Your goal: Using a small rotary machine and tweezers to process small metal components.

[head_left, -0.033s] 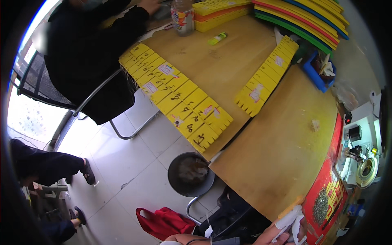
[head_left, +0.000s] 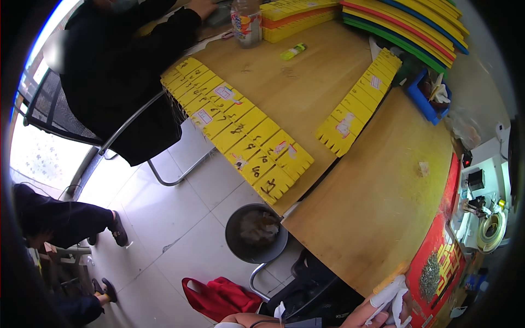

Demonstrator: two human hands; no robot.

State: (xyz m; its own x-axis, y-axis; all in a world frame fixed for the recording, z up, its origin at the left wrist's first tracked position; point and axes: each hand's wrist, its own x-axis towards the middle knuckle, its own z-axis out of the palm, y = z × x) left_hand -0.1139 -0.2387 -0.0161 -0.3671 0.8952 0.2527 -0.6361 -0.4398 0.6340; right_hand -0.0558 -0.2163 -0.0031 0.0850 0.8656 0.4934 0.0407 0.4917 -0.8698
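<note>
At the lower right edge, beside the table's near corner, I see part of my right hand (head_left: 360, 317). Its fingers are closed around crumpled white tissue-like material (head_left: 389, 302), which hides some of them. A strip of bare skin (head_left: 249, 318), perhaps my left forearm, shows at the bottom edge; my left hand is not visible. The wooden table (head_left: 366, 208) lies beyond the right hand. On it rest a wide yellow notched board (head_left: 240, 131) with handwritten marks and labels, and a narrower yellow notched board (head_left: 358, 104).
A dark bin (head_left: 256, 235) and a red bag (head_left: 221, 299) are on the tiled floor. A seated person in black (head_left: 120, 82) is at the far left. Stacked coloured boards (head_left: 404, 33), a bottle (head_left: 246, 24), a blue box (head_left: 429, 98) and a red mat (head_left: 437, 268) edge the table.
</note>
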